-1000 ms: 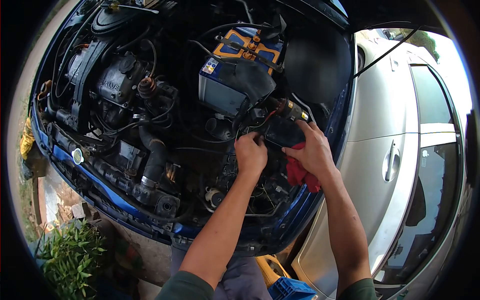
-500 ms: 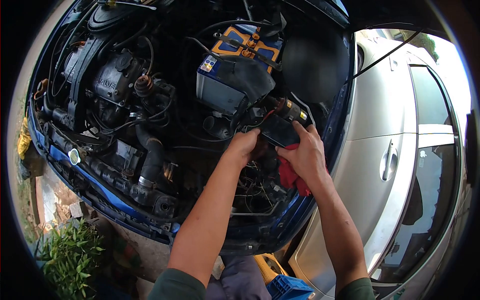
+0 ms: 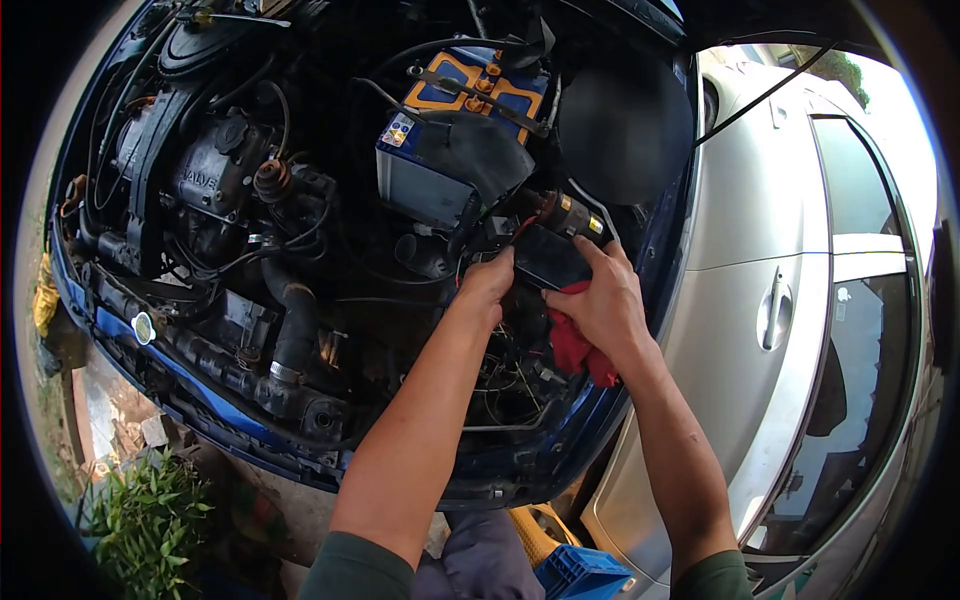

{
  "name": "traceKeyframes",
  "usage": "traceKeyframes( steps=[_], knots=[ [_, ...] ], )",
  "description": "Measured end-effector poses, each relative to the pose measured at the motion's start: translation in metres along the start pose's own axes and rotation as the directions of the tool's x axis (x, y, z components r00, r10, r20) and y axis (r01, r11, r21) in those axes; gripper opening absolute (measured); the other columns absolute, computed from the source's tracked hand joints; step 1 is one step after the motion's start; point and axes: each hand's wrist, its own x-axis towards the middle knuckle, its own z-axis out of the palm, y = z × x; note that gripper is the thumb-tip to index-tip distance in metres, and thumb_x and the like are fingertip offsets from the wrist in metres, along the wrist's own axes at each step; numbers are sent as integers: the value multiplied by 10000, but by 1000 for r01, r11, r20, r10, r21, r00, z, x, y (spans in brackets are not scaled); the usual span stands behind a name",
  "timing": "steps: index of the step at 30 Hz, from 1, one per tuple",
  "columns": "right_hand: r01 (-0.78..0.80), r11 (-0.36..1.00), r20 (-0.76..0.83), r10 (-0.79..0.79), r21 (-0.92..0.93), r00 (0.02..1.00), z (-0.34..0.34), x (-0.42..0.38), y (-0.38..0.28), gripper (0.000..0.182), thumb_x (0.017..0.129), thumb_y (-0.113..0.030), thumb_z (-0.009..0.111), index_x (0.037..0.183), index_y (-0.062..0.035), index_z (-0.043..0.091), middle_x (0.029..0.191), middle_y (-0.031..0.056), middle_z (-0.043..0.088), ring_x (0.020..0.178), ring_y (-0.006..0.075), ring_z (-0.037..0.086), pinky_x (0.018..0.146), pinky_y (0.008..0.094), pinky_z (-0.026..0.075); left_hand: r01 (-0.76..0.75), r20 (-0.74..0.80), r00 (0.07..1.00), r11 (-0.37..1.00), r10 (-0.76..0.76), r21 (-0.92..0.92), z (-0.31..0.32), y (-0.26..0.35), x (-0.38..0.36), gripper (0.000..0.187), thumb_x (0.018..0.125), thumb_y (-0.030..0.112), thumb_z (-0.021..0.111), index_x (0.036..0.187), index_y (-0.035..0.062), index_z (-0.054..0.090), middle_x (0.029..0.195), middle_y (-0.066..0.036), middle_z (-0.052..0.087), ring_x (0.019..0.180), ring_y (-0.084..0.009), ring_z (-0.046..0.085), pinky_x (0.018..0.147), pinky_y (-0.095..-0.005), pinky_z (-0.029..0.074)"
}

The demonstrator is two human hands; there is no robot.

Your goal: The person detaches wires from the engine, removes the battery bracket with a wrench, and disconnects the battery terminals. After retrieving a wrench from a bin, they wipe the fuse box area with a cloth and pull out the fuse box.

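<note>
Left hand (image 3: 487, 283) has shifted, thumb now at black box's (image 3: 552, 260) left end; fingers hidden, grip can't be told. Right hand (image 3: 612, 300) holds red cloth (image 3: 570, 343) at right end, so box likely steadied both sides. Box near battery (image 3: 425, 187).

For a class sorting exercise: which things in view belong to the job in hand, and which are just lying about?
Likely part of the job:
black part beside the left hand
red cloth, apparently in the right hand

Apparently just nearby:
blue crate
green plant
pale car
</note>
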Motion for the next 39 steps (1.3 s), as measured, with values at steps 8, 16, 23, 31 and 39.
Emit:
traceKeyframes(
  steps=[8, 16, 23, 31, 39],
  knots=[
    [-13, 1000, 3, 13, -16, 1000, -2, 3, 1, 850, 669, -248, 954, 1425, 7, 660, 1202, 247, 650, 1109, 424, 698, 996, 469, 569, 30, 209, 978, 981, 12, -194, -6, 9, 0, 398, 1111, 322, 573, 1314, -16, 632, 1210, -139, 715, 1046, -288, 737, 883, -480, 646],
    [-19, 997, 75, 24, -69, 997, -19, 7, -9, 800, 663, -237, 969, 1353, 41, 673, 1186, 235, 676, 1163, 416, 666, 1035, 471, 528, -126, 199, 972, 992, 121, 15, -18, 5, -27, 316, 1108, 300, 596, 1312, 64, 649, 1080, -41, 680, 859, -168, 612, 728, -342, 485],
    [156, 983, 201, -133, -102, 970, -48, 17, -2, 799, 679, -185, 965, 1384, 27, 653, 1228, 224, 683, 1154, 394, 695, 1020, 462, 562, -132, 323, 937, 991, 135, -33, -41, -5, -22, 281, 1078, 218, 636, 1344, 131, 653, 1116, 14, 669, 977, -139, 636, 847, -333, 521],
    [232, 973, 273, -219, -16, 937, -58, -32, 6, 859, 692, -163, 912, 1447, 13, 543, 1163, 193, 642, 1129, 387, 676, 1010, 470, 549, -114, 491, 871, 971, -5, 211, -62, -5, -64, 193, 1066, 172, 625, 1251, 146, 670, 1035, 44, 678, 911, -74, 638, 828, -259, 502],
    [54, 925, 107, -102, 377, 989, -94, 11, 8, 884, 734, -227, 940, 1498, 2, 559, 1256, 165, 677, 994, 217, 653, 915, 349, 542, -365, 568, 803, 902, 181, 229, 0, 100, -131, 393, 1119, 205, 565, 1475, 39, 564, 1265, -67, 706, 1182, -163, 673, 992, -337, 547]
  ],
)
